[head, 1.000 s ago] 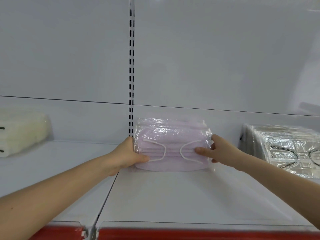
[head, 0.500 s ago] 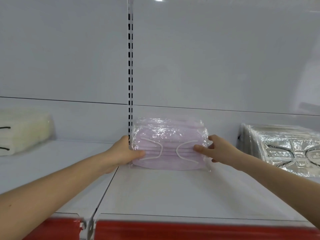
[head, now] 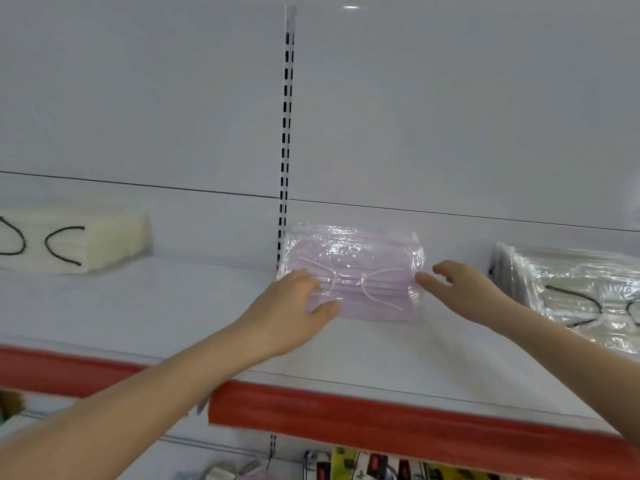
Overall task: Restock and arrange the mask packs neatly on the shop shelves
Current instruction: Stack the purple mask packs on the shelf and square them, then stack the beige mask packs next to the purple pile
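A clear-wrapped pack of lilac masks (head: 356,268) with white ear loops lies on the white shelf (head: 173,306), close to the back panel and just right of the slotted upright. My left hand (head: 291,306) rests on the pack's left front corner, fingers loosely spread and thumb stretched along the front edge. My right hand (head: 460,289) reaches in from the right with straight fingers. Its fingertips are at the pack's right edge, and I cannot tell whether they touch the wrap.
A cream mask pack (head: 76,237) with black ear loops sits at the far left of the shelf. Shiny wrapped packs (head: 571,292) with black loops lie at the right. A red strip (head: 381,414) runs along the shelf's front edge. Below hang assorted goods (head: 363,465).
Both hands have loosened from the pack's sides and drawn back a little. The pack stays on the shelf. The view has pulled back and down, showing the red edge and the lower shelf.
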`<state>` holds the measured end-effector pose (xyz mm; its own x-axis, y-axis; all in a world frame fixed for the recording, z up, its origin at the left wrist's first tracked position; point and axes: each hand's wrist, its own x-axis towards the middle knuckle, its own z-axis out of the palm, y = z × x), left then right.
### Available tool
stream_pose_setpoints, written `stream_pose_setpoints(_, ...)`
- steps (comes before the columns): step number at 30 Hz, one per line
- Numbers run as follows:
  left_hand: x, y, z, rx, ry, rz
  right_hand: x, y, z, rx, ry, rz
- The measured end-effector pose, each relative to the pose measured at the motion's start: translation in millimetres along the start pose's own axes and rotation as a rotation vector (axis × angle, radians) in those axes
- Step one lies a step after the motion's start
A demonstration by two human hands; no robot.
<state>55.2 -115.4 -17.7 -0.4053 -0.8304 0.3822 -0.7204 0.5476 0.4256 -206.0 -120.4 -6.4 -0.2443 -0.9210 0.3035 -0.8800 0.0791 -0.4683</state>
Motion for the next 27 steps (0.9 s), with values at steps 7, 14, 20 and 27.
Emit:
stream_pose_setpoints(7, -21.4, 40.6, 17.1, -0.123, -0.029, 0.163, -41.4, -0.4, -18.5, -0.057, 0.036, -0.117)
stream_pose_setpoints(14, -34.2, 66.9, 23.5, -0.192, -0.123, 0.232, -84.1, 10.5, -31.5, -0.087, 0.027, -0.031)
stream_pose_setpoints(20, -52.6, 93.5, 34.5, -0.225, -0.173, 0.309, -123.6, 29.8, -59.0, -0.100, 0.091, 0.079)
stream_pose_setpoints(27, -70.2, 128.0, 51.9, -0.242, -0.229, 0.377, -159.8, 55.2, -76.5, -0.132, 0.162, 0.123)
